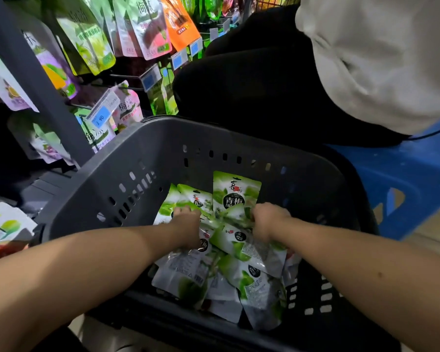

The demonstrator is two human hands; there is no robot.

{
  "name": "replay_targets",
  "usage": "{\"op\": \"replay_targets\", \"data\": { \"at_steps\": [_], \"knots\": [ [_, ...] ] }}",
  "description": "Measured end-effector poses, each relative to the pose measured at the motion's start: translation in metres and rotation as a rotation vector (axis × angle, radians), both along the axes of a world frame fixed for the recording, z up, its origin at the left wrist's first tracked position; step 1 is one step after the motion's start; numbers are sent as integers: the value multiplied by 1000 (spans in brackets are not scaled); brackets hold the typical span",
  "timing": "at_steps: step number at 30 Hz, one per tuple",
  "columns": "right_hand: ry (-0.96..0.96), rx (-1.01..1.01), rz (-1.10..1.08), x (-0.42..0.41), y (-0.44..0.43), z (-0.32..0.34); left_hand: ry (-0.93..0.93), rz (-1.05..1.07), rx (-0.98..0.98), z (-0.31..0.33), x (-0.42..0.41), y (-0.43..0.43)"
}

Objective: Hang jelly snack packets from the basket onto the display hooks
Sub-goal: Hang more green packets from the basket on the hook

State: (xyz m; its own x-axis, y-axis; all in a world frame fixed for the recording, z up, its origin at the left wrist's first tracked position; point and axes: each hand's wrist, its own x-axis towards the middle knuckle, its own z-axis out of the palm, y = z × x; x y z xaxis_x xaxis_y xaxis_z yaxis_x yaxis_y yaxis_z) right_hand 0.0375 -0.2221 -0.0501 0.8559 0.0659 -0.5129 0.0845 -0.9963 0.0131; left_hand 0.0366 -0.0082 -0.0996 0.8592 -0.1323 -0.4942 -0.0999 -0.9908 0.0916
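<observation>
Left hand (188, 226), right hand (267, 219), sunk among packets (235, 191), grip hidden

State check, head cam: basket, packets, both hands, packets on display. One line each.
basket: upright, partly filled with packets.
packets: loose pile in the basket, overlapping.
upright packet: standing, front to the camera, lower edge gripped.
left hand: in the basket, fingers curled on packets.
right hand: in the basket, grips the upright packet.
hanging packets: hung in rows, left of the basket.

Green-and-white jelly packets (235, 196), dark grey basket (92, 189), blue stool (412, 174)
</observation>
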Motion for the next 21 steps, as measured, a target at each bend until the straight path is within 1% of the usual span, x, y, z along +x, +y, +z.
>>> {"op": "replay_targets", "data": {
  "at_steps": [2, 5, 7, 10, 12, 14, 17, 21],
  "knots": [
    [6, 105, -52, 3, -1, 10, -2, 77, -8, 5, 4, 1],
    [7, 228, -98, 8, -3, 22, 51, 223, -100, 13, 9, 5],
    [-8, 281, -122, 11, -5, 29, 109, 233, -130, 20, 12, 10],
    [-25, 350, -190, 15, -5, 37, 199, 218, -123, 36, 15, 14],
    [-28, 430, -238, 18, -5, 36, 272, 202, -99, 51, 15, 15],
    [-21, 501, -267, 18, -3, 33, 307, 233, -130, 70, 12, 17],
    [-17, 564, -265, 13, 7, 31, 222, 332, -252, 101, 3, 21],
    [-56, 698, -284, 7, 24, 30, 169, 563, -583, 113, -3, 27]
  ]
}}
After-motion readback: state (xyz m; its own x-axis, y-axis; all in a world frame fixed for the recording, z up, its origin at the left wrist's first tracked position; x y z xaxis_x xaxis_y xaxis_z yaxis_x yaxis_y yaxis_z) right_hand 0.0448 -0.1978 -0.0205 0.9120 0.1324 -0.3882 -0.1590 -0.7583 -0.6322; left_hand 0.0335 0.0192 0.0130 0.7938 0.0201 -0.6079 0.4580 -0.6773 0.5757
